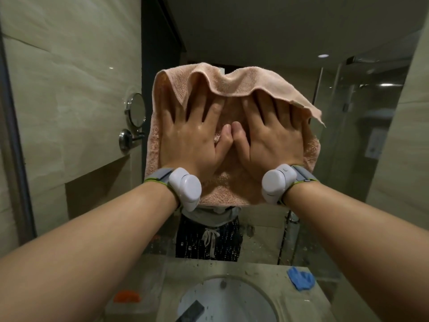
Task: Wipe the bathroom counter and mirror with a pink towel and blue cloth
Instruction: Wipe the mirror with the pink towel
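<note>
A pink towel (pixel 229 187) is spread flat against the mirror (pixel 267 43) above the sink. My left hand (pixel 190 135) and my right hand (pixel 271 138) press on it side by side, fingers straight and spread, thumbs touching. The towel's top edge flops forward over my fingertips and hides them. A blue cloth (pixel 301 278) lies crumpled on the counter (pixel 253 270) at the right, close to the mirror's foot. Water drops speckle the lower part of the mirror.
A round white sink (pixel 241 296) with a dark tap (pixel 190 310) sits below my arms. A small round shaving mirror (pixel 135 110) juts from the left wall. An orange thing (pixel 127 296) lies on the counter's left. Glass shower panels show in the mirror at right.
</note>
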